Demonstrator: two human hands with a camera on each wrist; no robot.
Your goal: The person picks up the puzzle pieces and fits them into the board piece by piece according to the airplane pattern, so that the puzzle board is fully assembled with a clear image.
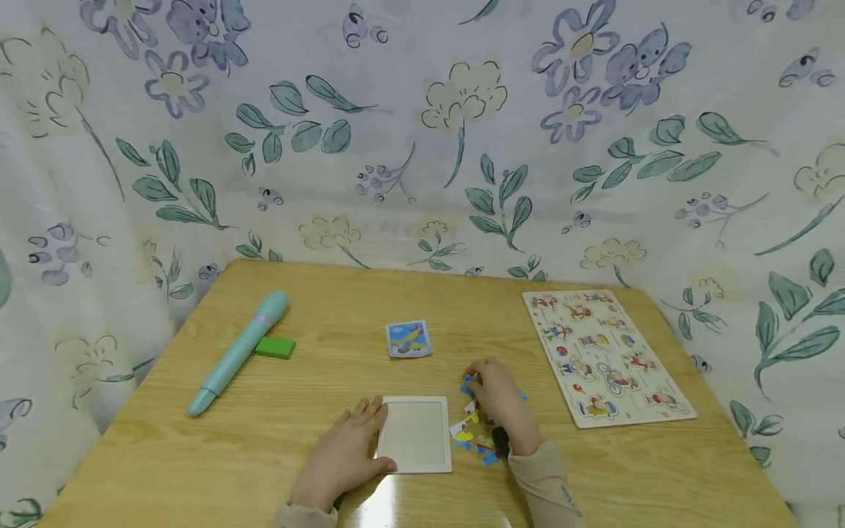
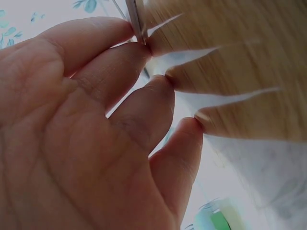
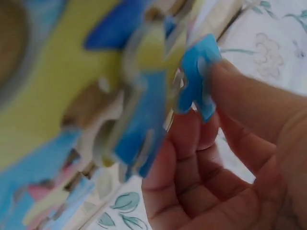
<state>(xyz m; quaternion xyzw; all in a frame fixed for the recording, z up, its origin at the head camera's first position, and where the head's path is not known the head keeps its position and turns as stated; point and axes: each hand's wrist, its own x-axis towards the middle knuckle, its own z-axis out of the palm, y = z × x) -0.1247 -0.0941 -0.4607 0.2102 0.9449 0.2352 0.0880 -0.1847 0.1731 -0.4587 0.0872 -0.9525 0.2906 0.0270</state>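
A pale square puzzle tray (image 1: 416, 435) lies bare near the table's front edge. My left hand (image 1: 350, 449) rests along its left side, thumb at the lower corner; the left wrist view shows the fingers (image 2: 158, 103) extended, tips touching down. To the right of the tray, my right hand (image 1: 495, 396) is over a loose pile of jigsaw pieces (image 1: 465, 435) in blue, yellow and white. Between thumb and fingers it pinches a blue puzzle piece (image 3: 199, 72). Other pieces (image 3: 139, 129) blur large in front of that hand, and part of the pile is hidden beneath it.
Behind the tray lies a small picture card (image 1: 409, 339) with an airplane. At the right is a board of pictured figures (image 1: 607, 359). A teal tube-like object (image 1: 240, 352) and a green block (image 1: 276, 347) lie at the left. A floral curtain (image 1: 396, 147) hangs behind the table.
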